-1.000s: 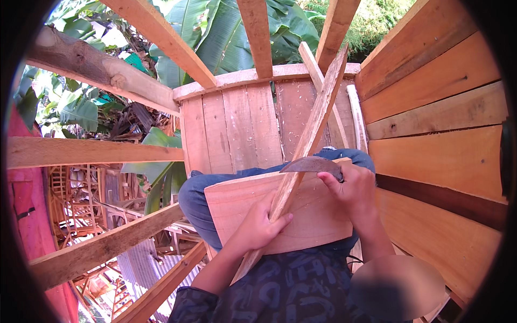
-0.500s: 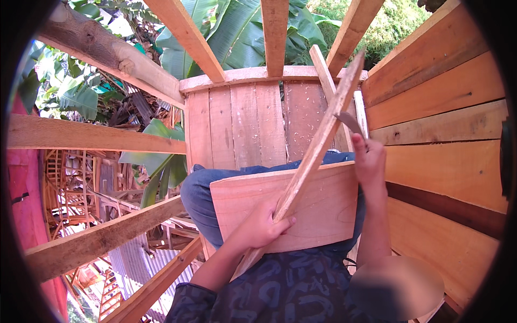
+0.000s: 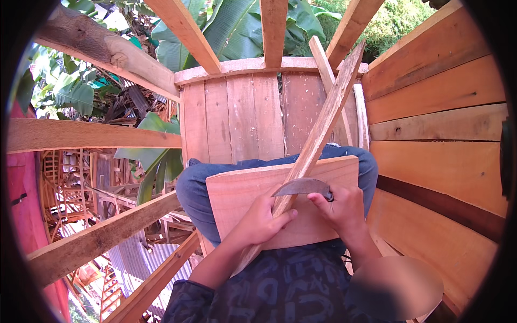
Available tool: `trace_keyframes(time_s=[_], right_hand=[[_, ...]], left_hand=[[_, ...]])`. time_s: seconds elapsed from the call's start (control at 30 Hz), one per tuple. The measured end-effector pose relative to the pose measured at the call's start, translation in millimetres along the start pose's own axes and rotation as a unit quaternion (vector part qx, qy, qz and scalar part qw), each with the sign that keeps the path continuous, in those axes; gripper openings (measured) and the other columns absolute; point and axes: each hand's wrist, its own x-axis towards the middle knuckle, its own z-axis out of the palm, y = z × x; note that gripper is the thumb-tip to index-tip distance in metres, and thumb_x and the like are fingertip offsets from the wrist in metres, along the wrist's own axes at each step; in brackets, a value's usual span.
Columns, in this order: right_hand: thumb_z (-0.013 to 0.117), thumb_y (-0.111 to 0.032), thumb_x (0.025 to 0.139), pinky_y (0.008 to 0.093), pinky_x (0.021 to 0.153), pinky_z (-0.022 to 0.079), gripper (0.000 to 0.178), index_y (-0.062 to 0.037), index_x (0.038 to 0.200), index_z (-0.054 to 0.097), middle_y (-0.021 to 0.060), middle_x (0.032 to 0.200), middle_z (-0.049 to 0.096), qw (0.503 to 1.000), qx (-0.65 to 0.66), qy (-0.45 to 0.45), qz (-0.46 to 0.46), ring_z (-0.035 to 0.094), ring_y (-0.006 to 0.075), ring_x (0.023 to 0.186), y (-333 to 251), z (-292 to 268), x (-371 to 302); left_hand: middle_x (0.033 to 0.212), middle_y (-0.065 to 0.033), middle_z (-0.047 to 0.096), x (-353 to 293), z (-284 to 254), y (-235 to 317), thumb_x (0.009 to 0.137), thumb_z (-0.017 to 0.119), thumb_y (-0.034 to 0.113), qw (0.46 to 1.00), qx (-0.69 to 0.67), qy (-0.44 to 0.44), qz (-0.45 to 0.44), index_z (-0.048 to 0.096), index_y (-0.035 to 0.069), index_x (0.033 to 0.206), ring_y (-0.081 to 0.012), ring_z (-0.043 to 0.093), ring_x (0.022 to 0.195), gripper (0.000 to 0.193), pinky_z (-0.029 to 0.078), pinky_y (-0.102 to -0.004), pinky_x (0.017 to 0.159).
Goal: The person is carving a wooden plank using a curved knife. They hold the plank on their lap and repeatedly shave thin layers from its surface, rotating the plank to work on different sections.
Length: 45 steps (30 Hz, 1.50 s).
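A long wooden strip [image 3: 318,137] slants from my waist up toward the far right, and my left hand [image 3: 262,219] is wrapped round its lower part. In my right hand [image 3: 344,211] is a knife with a curved, dark blade [image 3: 301,186]; most of its handle is hidden in the fist. The blade lies across the strip just beyond my left hand's fingers. Under both hands a flat wooden board [image 3: 237,188] rests on my lap, over my jeans.
Wood shavings dot the plank floor [image 3: 242,118] before me. Two thinner sticks [image 3: 361,116] [image 3: 321,64] lie at its far right. A plank wall [image 3: 436,161] closes the right side; open wooden rails [image 3: 97,133] run along the left, with banana leaves beyond.
My right hand has brought the knife down along the strip, from its upper part to just beyond my left hand. The left hand keeps its grip.
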Motion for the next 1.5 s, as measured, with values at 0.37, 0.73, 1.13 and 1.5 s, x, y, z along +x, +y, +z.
trace_keyframes(time_s=[0.37,0.73,1.13,1.5], right_hand=[[0.065,-0.072,0.066,0.0365,0.043,0.044,0.068,-0.0049,0.056,0.061,0.0105,0.046,0.052,0.993,-0.071,0.065,-0.075,0.058,0.0296,0.045,10,8,26],[0.065,-0.074,0.063,0.0348,0.043,0.042,0.069,-0.0061,0.055,0.054,0.008,0.048,0.05,0.986,-0.097,0.091,-0.101,0.056,0.0264,0.045,10,5,37],[0.068,-0.071,0.059,0.0337,0.044,0.041,0.066,-0.0071,0.056,0.051,0.0072,0.051,0.05,0.982,-0.117,0.107,-0.105,0.055,0.0247,0.047,12,0,43],[0.066,-0.073,0.061,0.0344,0.043,0.04,0.069,-0.007,0.056,0.047,0.0081,0.05,0.048,0.976,-0.118,0.141,-0.119,0.053,0.026,0.046,15,7,49]], left_hand=[[0.088,-0.006,0.056,1,-9,8,0.086,0.061,0.01,0.998,-0.036,-0.034,-0.049,0.049,-0.003,0.12,-0.0129,0.058,0.072,0.038,0.051,-0.0285,0.065],[0.069,-0.0038,0.058,2,-12,1,0.084,0.059,0.012,0.999,-0.028,-0.024,-0.016,0.055,-0.004,0.101,-0.0105,0.056,0.062,0.024,0.047,-0.027,0.059],[0.078,-0.0045,0.057,2,-13,4,0.084,0.058,0.009,0.998,-0.03,-0.051,-0.002,0.042,-0.001,0.132,-0.0104,0.055,0.065,0.052,0.048,-0.0274,0.062],[0.081,-0.0085,0.06,2,-15,6,0.082,0.059,0.013,0.998,-0.05,-0.045,-0.007,0.047,-0.005,0.122,-0.0138,0.06,0.071,0.045,0.05,-0.029,0.067]])
